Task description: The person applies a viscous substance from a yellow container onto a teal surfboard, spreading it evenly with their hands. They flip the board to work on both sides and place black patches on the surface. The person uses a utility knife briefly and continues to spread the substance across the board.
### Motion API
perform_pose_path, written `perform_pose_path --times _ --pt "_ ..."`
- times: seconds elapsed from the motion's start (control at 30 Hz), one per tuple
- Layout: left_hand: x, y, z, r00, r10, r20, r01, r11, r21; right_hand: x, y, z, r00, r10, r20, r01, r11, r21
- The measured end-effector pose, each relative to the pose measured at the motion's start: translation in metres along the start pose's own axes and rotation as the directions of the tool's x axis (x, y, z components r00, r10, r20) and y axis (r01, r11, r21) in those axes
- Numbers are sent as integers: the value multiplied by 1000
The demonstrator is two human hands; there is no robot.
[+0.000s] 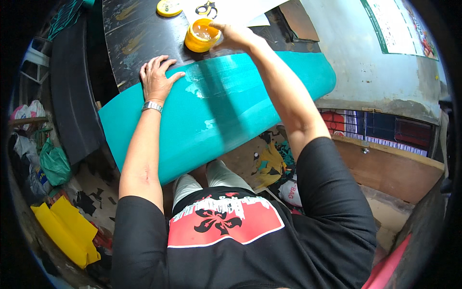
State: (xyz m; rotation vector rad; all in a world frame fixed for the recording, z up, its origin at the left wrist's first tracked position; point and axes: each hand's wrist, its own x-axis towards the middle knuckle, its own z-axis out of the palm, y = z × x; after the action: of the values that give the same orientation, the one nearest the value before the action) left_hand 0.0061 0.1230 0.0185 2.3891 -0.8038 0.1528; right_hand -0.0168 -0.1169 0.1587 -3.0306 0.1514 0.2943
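Observation:
A large teal sheet (173, 130) lies along the near edge of the dark table (139, 48) and hangs over it toward me. Pale smears mark its surface near the far edge and in the middle. With fingers spread, my left hand (158, 79) rests on the sheet's far left edge and the table beside it. Beyond the sheet, my right hand (236, 37) grips the right side of an orange-yellow jar (196, 44), fingers at its rim. The jar has no lid on, and whitish matter shows inside.
Behind the jar are a round yellow lid (169, 7), scissors with black and yellow handles (207, 8) and white paper (243, 10). A brown board piece (299, 20) lies at the far right, by a grey wall (346, 62). Scraps and yellow sheets (67, 231) are below left.

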Motion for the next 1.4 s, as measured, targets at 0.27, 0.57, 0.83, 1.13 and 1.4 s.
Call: perform_pose_path --times 0.27,0.57,0.83,1.13,1.4 --pt "9 -6 1 1000 -2 2 2 1000 14 79 -1 2 657 261 707 -403 914 37" --pt "11 -7 3 1000 4 -17 -3 1000 28 87 58 3 738 -123 663 -346 775 529" --pt "11 -5 4 1000 23 8 -24 994 110 27 67 -8 767 -129 628 -462 569 681" --pt "13 -11 10 999 36 15 -38 986 164 -155 190 -22 905 118 408 -335 789 515" --pt "12 -19 14 1000 16 21 -20 981 194 -225 246 130 830 537 151 -558 802 212"
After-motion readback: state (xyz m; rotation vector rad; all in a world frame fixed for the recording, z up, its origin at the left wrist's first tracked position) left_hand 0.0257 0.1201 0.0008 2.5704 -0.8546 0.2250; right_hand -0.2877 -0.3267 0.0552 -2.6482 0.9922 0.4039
